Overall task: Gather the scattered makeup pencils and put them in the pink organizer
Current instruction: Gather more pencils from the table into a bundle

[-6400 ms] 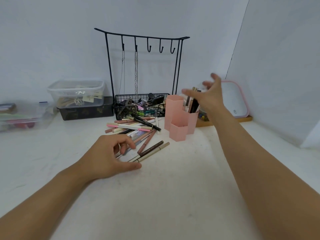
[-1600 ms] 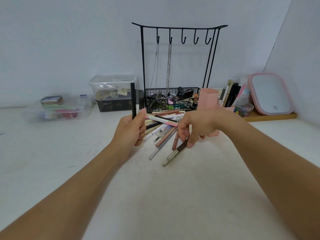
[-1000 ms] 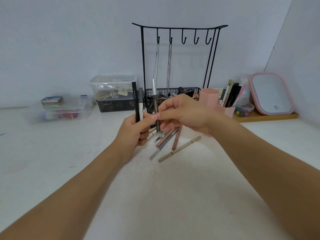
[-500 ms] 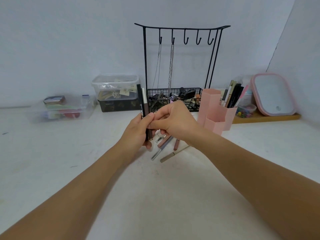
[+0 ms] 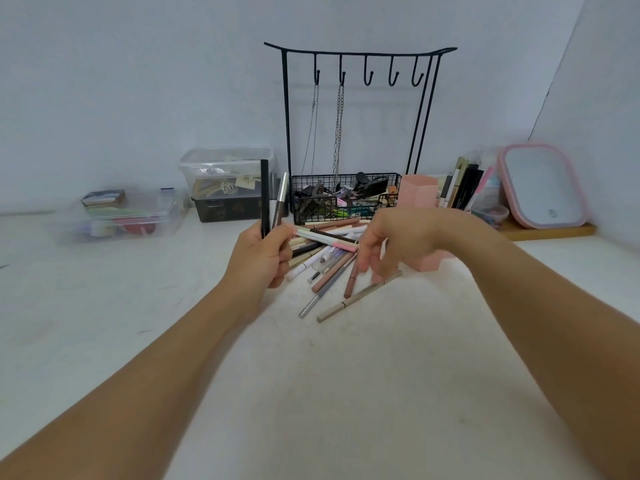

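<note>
My left hand (image 5: 261, 256) holds two makeup pencils upright, a black pencil (image 5: 264, 192) and a brown and silver pencil (image 5: 280, 199). Several more pencils lie in a scattered pile (image 5: 329, 251) on the white table, just right of that hand. A beige pencil (image 5: 356, 296) and a silver-tipped pencil (image 5: 313, 301) lie nearest me. My right hand (image 5: 398, 242) hovers over the right side of the pile with fingers spread downward, holding nothing. The pink organizer (image 5: 417, 190) stands behind that hand, partly hidden by it, with several pencils (image 5: 462, 185) upright in its right-hand cell.
A black wire jewelry stand (image 5: 356, 64) with a basket (image 5: 346, 199) of small items stands behind the pile. Clear plastic boxes (image 5: 225, 168) sit at the back left. A pink-framed mirror (image 5: 542, 185) leans on a wooden tray (image 5: 550, 232) at the back right.
My right hand passed a brown pencil to my left hand, let go, and dropped back down over the pile. My left hand now holds two pencils.
</note>
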`<state>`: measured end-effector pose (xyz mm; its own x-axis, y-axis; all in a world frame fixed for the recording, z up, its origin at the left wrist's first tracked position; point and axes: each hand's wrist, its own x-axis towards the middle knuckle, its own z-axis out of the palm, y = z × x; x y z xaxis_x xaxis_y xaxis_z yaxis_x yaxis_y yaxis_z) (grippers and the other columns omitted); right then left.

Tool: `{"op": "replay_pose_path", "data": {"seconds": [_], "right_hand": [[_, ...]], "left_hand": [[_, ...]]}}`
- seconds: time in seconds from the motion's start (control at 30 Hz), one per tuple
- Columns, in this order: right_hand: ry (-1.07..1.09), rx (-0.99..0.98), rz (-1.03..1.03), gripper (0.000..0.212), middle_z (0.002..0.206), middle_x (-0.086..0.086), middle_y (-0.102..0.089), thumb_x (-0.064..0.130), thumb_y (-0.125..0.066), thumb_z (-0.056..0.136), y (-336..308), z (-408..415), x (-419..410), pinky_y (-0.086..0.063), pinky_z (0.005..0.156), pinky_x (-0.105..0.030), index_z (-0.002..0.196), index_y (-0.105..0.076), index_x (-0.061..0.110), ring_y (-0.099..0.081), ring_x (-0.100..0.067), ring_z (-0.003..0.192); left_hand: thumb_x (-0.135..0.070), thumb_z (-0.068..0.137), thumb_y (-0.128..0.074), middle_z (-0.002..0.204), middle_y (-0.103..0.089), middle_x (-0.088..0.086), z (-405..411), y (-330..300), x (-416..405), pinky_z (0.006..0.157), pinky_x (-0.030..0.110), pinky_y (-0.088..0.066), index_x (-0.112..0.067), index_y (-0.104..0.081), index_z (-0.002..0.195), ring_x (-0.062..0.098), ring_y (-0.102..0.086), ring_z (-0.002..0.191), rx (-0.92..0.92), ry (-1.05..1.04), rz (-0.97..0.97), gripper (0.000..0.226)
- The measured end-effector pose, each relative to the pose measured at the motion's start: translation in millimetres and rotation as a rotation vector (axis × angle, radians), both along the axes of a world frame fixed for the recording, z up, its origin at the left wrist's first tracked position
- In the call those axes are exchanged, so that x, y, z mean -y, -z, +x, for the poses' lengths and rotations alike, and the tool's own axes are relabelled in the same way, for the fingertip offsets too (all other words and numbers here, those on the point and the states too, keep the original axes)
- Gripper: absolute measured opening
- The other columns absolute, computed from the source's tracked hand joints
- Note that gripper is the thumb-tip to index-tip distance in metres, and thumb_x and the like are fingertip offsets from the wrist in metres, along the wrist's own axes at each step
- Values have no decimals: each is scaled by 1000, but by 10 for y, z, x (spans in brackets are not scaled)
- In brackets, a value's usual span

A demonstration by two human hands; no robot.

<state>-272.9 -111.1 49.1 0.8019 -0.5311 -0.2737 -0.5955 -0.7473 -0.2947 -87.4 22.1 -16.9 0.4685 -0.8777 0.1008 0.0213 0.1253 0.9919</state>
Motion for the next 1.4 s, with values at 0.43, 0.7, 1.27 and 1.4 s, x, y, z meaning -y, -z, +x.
{"op": "replay_pose_path", "data": {"seconds": [0.43, 0.7, 1.27, 1.4], "right_hand": [[-9, -36, 80, 11, 89, -5, -72, 15, -81, 82, 19, -76, 56, -50, 56, -17, 85, -75, 23, -60, 0, 55], [-3, 459, 533, 12, 82, -16, -69, 0, -68, 91, -46, -3, -89, -60, 68, -25, 102, -64, -1, -67, -18, 68], [224, 906, 564, 5, 72, -17, -74, -1, -76, 84, 347, 546, -647, -63, 71, -36, 81, -73, 2, -72, -20, 63], [244, 911, 397, 9, 67, -22, -72, 0, -77, 83, 418, 584, -697, -56, 51, -22, 76, -74, -3, -65, -13, 49]], "left_hand": [[-37, 102, -56, 51, -30, -9, -47, 41, -16, 39, 21, -20, -22, -37, 74, 10, -24, 45, 2, 22, 32, 36], [-35, 105, -49, 53, -29, -5, -79, -5, -28, 38, 20, -16, -19, -46, 82, 9, -21, 43, -138, 86, 22, 28], [-40, 97, -61, 55, -45, 0, -117, 28, -29, 37, 18, -22, -19, -61, 95, 9, -33, 40, -59, 42, -68, 21], [-37, 102, -55, 52, -49, -1, -110, 64, -18, 39, 20, -27, -20, -59, 86, 10, -39, 43, 12, -4, -38, 24]]}}
